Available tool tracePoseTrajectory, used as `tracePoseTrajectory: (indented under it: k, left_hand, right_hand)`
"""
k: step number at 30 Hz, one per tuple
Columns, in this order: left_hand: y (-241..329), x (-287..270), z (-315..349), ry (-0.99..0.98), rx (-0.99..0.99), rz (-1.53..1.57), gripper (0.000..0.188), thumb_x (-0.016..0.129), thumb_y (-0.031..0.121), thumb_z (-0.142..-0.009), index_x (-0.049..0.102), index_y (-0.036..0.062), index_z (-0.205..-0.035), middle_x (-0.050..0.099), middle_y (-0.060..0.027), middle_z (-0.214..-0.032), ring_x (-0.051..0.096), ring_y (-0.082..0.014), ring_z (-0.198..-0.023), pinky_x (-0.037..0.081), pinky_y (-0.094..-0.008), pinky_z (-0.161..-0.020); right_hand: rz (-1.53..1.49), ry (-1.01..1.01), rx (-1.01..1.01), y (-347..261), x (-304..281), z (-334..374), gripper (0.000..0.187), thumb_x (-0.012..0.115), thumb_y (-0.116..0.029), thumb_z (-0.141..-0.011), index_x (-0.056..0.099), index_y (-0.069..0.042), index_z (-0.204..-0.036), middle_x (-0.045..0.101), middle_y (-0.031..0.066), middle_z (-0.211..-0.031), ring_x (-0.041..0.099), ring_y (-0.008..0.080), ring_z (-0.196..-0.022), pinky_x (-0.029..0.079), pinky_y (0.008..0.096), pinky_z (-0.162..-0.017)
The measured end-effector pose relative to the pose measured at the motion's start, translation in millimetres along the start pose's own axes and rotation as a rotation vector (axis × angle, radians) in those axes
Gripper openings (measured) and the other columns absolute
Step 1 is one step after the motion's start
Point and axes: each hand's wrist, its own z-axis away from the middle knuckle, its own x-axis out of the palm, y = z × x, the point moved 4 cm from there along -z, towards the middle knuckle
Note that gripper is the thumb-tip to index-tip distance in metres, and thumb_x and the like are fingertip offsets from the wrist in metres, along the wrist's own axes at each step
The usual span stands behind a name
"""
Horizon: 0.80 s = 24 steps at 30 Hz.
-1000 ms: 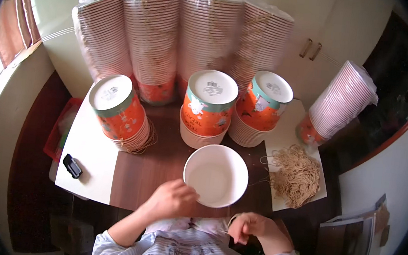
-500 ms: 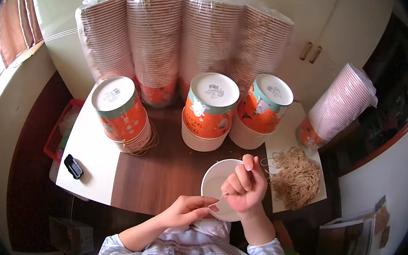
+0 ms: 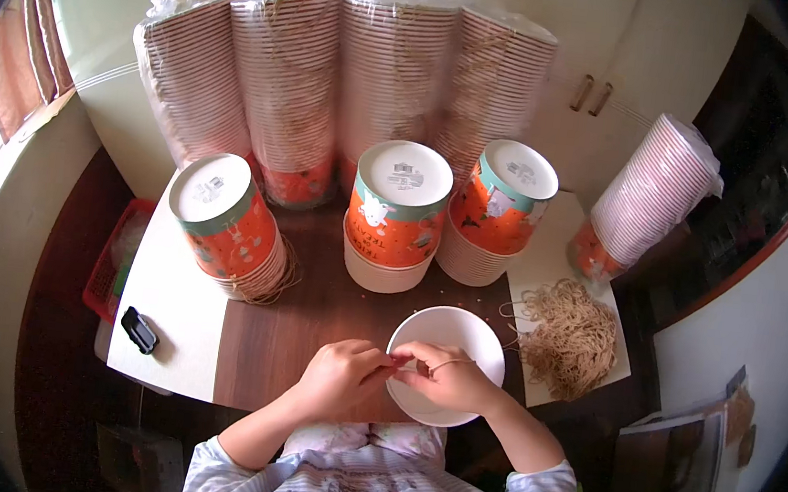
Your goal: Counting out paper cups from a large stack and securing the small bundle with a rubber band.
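Note:
At the table's near edge, a white paper bucket [image 3: 471, 331] shows its open mouth, tilted toward me. My left hand [image 3: 338, 375] is closed in a pinch at the left side of its rim. My right hand [image 3: 447, 377] meets it there, thumb and fingertips pinched together above the bucket. A thin tan cord [image 3: 444, 366] crosses the back of my right fingers and runs toward the pinch; its end between the fingertips is hidden. Just right of the bucket lies a tangled heap of tan cords [image 3: 572, 344].
Upside-down stacks of orange buckets stand at the left [image 3: 224, 219], middle [image 3: 396, 222] and right [image 3: 502, 209]. Behind them rise tall plastic-wrapped bucket stacks [image 3: 286, 81]; another wrapped stack [image 3: 654, 196] leans at far right. A small black plastic tray [image 3: 140, 330] lies at left.
My right hand has come down from its raised position and turned over, its fingertips meeting my left hand's. My left hand has shifted slightly up and left. The bucket stays in place.

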Motion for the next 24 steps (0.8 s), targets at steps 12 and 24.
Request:
tracePoseTrajectory:
  k: [12,24]
  left_hand:
    - [-53.1,30.2,-10.1,0.172,-0.274,0.224,0.016,0.052,0.005,-0.082,0.059,0.0008,-0.095,0.062,-0.0156,-0.085,0.062,-0.0258,-0.072,0.05,-0.0304,-0.063]
    - [-63.9,41.8,1.2,0.121,-0.349,0.398,0.02,0.051,0.004,-0.082,0.059,-0.0015,-0.099,0.063,-0.0148,-0.078,0.062,-0.0141,-0.069,0.048,-0.0266,-0.062]
  right_hand:
    - [0.226,0.187,0.0,35.3,-8.5,-17.5,0.008,0.059,-0.011,-0.075,0.059,-0.004,-0.079,0.06,0.0097,-0.073,0.059,0.0235,-0.067,0.047,0.0327,-0.061]
    - [0.287,0.119,-0.012,43.1,0.8,-24.8,0.009,0.057,-0.011,-0.075,0.059,-0.003,-0.079,0.06,0.0107,-0.072,0.059,0.0253,-0.068,0.046,0.0346,-0.061]
